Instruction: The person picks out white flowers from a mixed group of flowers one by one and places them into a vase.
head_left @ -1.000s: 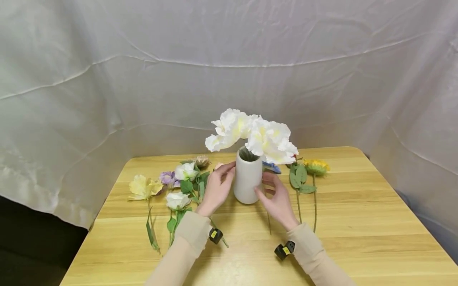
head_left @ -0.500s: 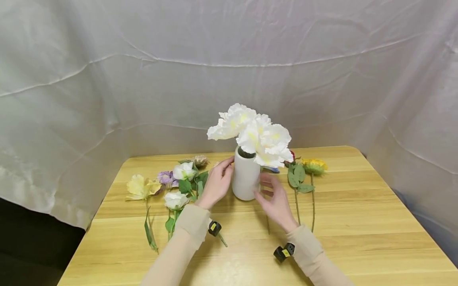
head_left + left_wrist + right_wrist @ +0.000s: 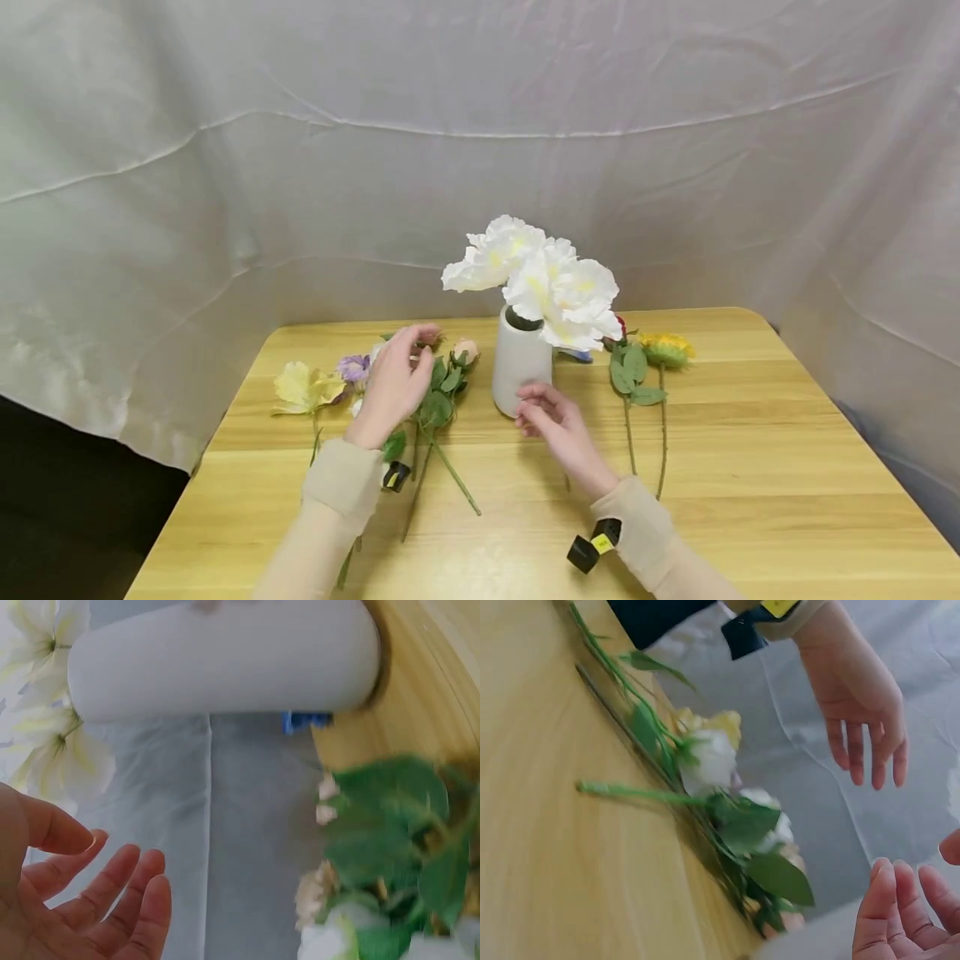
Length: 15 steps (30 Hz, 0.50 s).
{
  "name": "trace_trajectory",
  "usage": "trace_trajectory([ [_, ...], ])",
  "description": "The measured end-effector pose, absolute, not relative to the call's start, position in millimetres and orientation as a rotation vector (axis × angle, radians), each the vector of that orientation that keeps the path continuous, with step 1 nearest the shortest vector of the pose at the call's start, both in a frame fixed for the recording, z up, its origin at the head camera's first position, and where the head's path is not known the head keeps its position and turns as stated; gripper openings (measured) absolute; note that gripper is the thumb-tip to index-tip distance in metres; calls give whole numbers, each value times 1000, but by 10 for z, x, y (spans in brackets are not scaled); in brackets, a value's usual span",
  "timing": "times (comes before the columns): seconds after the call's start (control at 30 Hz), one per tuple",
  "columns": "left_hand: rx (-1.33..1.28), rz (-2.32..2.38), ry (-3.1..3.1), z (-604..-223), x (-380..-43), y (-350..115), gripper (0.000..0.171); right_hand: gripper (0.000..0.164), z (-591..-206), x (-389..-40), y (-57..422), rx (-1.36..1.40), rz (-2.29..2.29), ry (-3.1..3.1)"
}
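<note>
A white vase (image 3: 517, 371) stands upright with large white flowers (image 3: 566, 296) in its mouth, their petals spreading over the rim. My left hand (image 3: 397, 375) is raised over the flowers lying left of the vase, fingers loosely bent and nothing between them. In the left wrist view, the fingers of that hand (image 3: 97, 900) hang apart from the vase (image 3: 225, 664). My right hand (image 3: 558, 433) is close in front of the vase's lower right side, fingers relaxed and holding nothing. Part of a white flower is hidden behind my left hand.
Left of the vase lie a yellow flower (image 3: 300, 387), a purple flower (image 3: 352, 368), a pale pink rose (image 3: 465, 352) and white roses (image 3: 709, 761). On the right are a sunflower (image 3: 666, 348), a red flower (image 3: 619, 327) and a partly hidden blue flower (image 3: 577, 356). Grey cloth hangs behind.
My left hand has left the vase's side and moved left over the lying flowers. My right hand has drawn slightly down and toward me. The white blooms have turned and sit closer together.
</note>
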<state>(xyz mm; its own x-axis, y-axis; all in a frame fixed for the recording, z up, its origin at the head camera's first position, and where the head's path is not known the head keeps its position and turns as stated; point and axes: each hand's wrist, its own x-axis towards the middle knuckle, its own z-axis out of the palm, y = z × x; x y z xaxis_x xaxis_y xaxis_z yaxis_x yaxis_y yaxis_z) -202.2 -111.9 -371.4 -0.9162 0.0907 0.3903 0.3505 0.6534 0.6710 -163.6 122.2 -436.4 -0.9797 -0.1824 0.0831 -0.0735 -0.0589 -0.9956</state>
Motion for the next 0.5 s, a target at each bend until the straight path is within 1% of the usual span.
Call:
trace_trajectory([
  [0.17,-300,-968,-2599,-3737,-1916,-1259,28,33,-4358,-1619,1093,-230,-2203,1917],
  [0.37,-194,-819,-2699,-3861,-1786,-1416,29,23,-4397,-1620,966,-225,-2178,1804],
  [0.5,-173,-761,-2783,-3938,-1711,-1478,27,21,-4438,-1610,885,-214,-2172,1784],
])
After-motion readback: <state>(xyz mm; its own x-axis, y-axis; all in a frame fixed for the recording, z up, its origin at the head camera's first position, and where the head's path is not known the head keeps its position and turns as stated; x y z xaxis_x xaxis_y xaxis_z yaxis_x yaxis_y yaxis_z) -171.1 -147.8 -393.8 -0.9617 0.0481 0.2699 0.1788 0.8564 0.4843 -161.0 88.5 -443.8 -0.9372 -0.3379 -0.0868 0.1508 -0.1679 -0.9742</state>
